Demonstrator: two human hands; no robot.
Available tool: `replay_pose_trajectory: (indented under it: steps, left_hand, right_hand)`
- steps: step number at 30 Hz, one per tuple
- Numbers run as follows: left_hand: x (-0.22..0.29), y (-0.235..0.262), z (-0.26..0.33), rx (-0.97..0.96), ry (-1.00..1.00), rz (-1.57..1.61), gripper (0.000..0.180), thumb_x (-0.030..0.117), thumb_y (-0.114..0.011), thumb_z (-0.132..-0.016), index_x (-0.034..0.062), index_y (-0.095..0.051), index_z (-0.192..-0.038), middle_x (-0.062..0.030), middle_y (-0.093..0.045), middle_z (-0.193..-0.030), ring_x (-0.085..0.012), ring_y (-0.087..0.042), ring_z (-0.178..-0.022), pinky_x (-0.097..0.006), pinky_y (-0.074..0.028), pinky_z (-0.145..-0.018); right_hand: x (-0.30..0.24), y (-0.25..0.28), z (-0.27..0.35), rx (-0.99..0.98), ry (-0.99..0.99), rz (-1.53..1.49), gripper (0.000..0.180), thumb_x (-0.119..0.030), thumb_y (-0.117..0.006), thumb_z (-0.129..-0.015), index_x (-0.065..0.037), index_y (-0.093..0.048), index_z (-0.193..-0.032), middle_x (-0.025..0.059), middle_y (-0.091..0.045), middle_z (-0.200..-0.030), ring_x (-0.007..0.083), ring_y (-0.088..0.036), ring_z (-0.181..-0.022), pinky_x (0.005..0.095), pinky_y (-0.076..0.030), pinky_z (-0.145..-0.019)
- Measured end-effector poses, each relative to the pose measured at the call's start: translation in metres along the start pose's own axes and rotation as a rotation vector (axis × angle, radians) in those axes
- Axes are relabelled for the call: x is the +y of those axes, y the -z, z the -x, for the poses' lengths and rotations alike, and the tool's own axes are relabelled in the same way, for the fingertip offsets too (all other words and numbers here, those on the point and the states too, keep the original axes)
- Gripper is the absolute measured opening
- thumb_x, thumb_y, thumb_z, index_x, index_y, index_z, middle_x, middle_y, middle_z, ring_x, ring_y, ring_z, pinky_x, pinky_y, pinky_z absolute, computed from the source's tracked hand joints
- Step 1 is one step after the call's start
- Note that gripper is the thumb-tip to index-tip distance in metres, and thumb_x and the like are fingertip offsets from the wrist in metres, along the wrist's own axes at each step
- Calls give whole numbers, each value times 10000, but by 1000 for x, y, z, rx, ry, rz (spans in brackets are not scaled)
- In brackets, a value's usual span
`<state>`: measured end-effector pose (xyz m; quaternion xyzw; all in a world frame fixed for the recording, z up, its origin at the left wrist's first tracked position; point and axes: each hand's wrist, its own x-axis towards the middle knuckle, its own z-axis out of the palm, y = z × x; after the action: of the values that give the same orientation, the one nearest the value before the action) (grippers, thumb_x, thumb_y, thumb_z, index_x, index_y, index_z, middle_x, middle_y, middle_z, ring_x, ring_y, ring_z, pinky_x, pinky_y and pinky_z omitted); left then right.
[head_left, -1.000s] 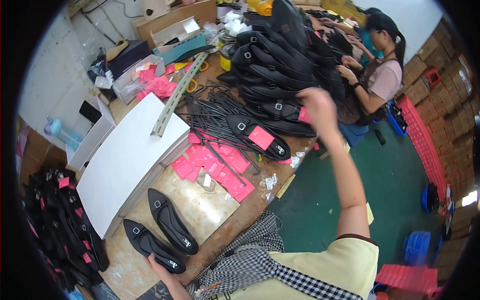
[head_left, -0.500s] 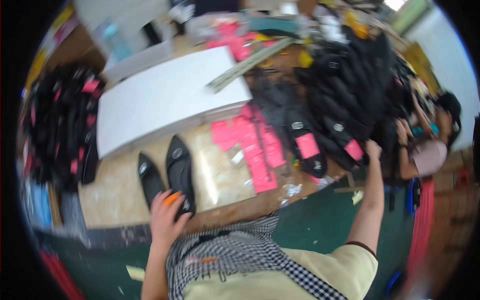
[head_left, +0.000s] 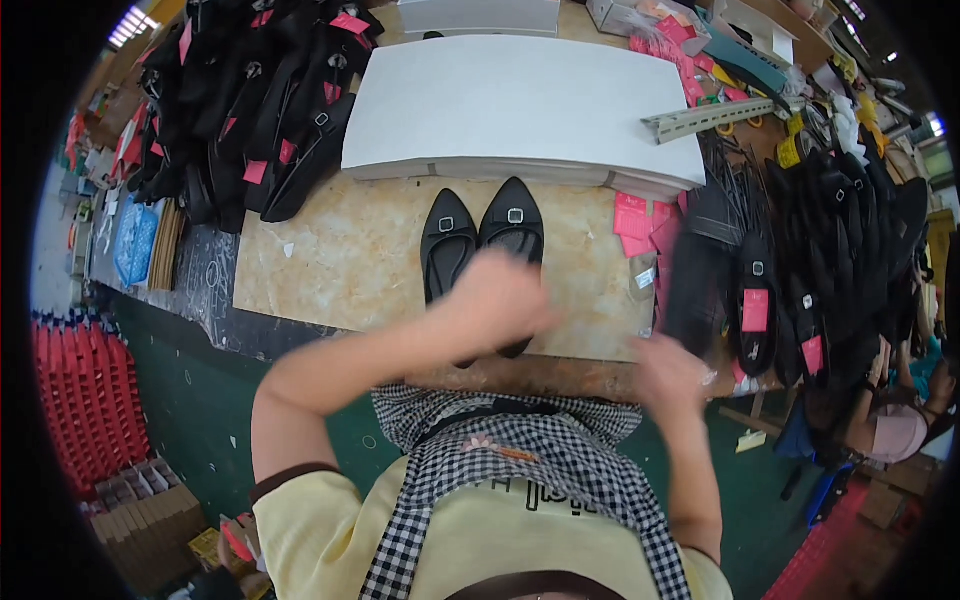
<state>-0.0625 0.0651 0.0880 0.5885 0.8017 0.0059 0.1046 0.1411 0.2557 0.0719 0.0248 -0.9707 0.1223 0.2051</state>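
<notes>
Two black pointed flat shoes stand side by side, toes away from me: the left shoe and the right shoe, each with a square silver buckle. My left hand, smeared by motion, passes over their heel parts and hides them; its fingers cannot be made out. At the right, my right hand is at the near end of a blurred black shoe and appears to grip it. Beside that shoe lies another black flat with a pink card in it.
A white box stands behind the shoes on a marbled board. Black shoes with pink cards are heaped at left and right. Pink cards and a slotted metal bar lie near the box. A co-worker is far right.
My right hand has come in from the right-hand pile toward the pink cards, with a blurred black shoe at it. My left hand has moved across the pair's heels. The view has turned.
</notes>
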Motion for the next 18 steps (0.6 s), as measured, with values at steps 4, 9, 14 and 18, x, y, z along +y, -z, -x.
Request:
replay_pose_trajectory:
  steps: [4,9,14,18]
  left_hand:
    - [-140,29,-125,666,193,-420,493,482,-500,-939,173,-570,-1316,-192,-525,-1353,-342,-480,-1265,-611,-348,-1040]
    - [-200,-18,-144,477,531,-13,570,468,-505,-947,229,-437,-1461,-151,-355,-1518,-311,-332,-1400,-767,-138,-1055]
    - [-132,-1,-123,726,118,252,139,200,-625,-820,74,-676,-851,-156,-594,-874,-335,-591,-873,-462,-499,-754]
    - [32,4,0,440,-606,542,165,185,-621,-806,23,-653,-794,-172,-615,-976,-313,-595,-931,-395,-498,-858]
  right_hand:
    - [-37,-88,-39,-338,85,-254,162,-112,-651,-781,-100,-598,-933,49,-570,-807,238,-636,-744,377,-504,-586]
    - [-49,-58,-45,-329,-35,-286,288,-137,-684,-800,-67,-630,-1074,75,-625,-910,252,-626,-889,374,-515,-716]
    - [-60,-47,-44,231,-530,-887,582,-178,-662,-873,-54,-463,-1405,190,-545,-1346,317,-559,-1198,401,-481,-975]
    - [-37,-43,-37,388,-1039,-1820,692,-217,-620,-904,-84,-324,-1516,189,-456,-1455,301,-464,-1326,406,-436,-1048]
